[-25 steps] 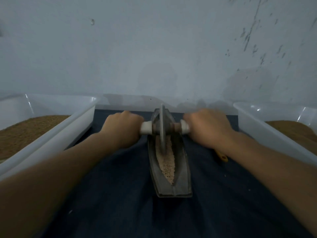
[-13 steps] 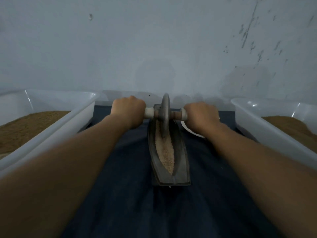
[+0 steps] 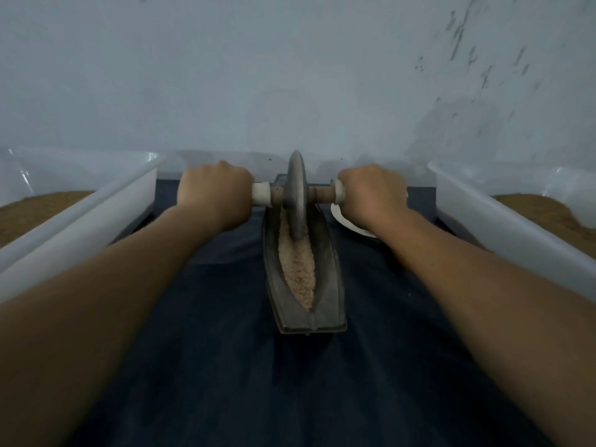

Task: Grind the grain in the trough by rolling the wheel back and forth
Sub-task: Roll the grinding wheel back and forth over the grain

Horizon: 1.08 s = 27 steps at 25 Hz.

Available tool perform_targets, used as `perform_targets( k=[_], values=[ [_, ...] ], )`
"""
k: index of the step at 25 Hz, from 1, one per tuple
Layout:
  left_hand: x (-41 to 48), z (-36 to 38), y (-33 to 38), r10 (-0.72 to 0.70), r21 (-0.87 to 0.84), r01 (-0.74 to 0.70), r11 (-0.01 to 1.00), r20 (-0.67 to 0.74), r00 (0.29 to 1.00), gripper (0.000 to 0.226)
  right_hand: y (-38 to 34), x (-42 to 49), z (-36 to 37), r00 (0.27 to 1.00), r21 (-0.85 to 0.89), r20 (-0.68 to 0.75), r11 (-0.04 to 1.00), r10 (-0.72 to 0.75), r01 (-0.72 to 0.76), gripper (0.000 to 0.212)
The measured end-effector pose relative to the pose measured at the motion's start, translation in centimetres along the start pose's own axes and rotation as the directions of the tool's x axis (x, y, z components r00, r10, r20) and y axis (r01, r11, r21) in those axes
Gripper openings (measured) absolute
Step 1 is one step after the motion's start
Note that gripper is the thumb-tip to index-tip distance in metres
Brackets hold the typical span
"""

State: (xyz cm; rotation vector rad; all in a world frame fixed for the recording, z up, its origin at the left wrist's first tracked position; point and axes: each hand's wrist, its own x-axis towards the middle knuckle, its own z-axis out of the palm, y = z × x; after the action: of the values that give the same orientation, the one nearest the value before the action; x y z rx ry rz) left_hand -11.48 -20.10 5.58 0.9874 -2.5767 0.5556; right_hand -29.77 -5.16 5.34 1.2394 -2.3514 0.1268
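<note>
Grey metal grinding wheel [image 3: 296, 195]: it stands on edge midway between the two fists, at the far end of the trough, with its lower rim sunk in the grain.
Axle: a brown wooden axle [image 3: 322, 194] passes through the wheel's hub, and a white sleeve sits just inboard of each fist.
Left hand [image 3: 214, 191]: I see it wrapped tight round the left end of the axle, knuckles up.
Right hand [image 3: 371, 191]: it is clenched round the right end in the same way, level with the other.
Trough [image 3: 332, 285]: this dark metal, boat-shaped trough runs from the grip back toward me and lies on a dark blue cloth [image 3: 290, 382].
Grain [image 3: 298, 269]: a pale tan strip fills the channel from under the wheel to the near tip.
Progress: I judge the grinding is mid-course. The strip looks gritty and coarse, though I cannot tell how fine it really is. The wheel is at the far limit of its travel, so a pull back toward me comes next, and many more passes look likely.
Flanks: a white plastic left tub [image 3: 96, 214] sits outboard of the left fist and a matching right tub [image 3: 483, 221] outboard of the right, both holding brown meal. The edge of a white plate [image 3: 345, 221] shows beneath the right fist.
</note>
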Motion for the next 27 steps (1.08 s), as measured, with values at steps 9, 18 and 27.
perform_targets(
  k=[9, 18, 27],
  values=[
    [-4.2, -0.9, -1.7, 0.297, 0.181, -0.258, 0.949, -0.237, 0.925, 0.033, 2.2, -7.4, -0.8, 0.942, -0.094, -0.242, 0.972, -0.232, 0.215, 0.034],
    [-2.1, -1.1, -1.7, 0.190, -0.082, -0.184, 0.980, 0.085, 0.978, 0.009, 1.3, -3.4, -0.8, 0.981, 0.002, -0.020, 0.982, -0.191, 0.191, 0.015],
    [-1.4, -0.2, -0.3, 0.026, -0.048, -0.026, 0.999, -0.015, 1.000, 0.009, -0.8, -2.3, -1.3, 1.000, -0.033, -0.009, 0.999, -0.030, 0.029, 0.006]
  ],
)
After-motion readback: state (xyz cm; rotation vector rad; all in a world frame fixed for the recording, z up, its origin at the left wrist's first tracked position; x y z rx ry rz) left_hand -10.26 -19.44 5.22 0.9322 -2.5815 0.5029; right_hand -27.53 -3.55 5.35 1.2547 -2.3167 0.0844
